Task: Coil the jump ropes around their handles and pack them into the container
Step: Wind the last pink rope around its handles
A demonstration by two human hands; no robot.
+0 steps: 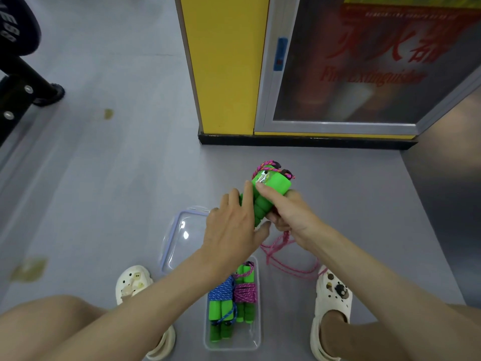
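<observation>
Right hand point(289, 212) grips green handles point(261, 206), apparently 2

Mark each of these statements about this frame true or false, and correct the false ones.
1. The container holds two coiled ropes. True.
2. The container is closed. False: its lid lies on the floor beside it.
3. The right hand grips the green handles. True.
4. The held rope is fully wound. False: the pink rope trails loose to the floor.
</observation>
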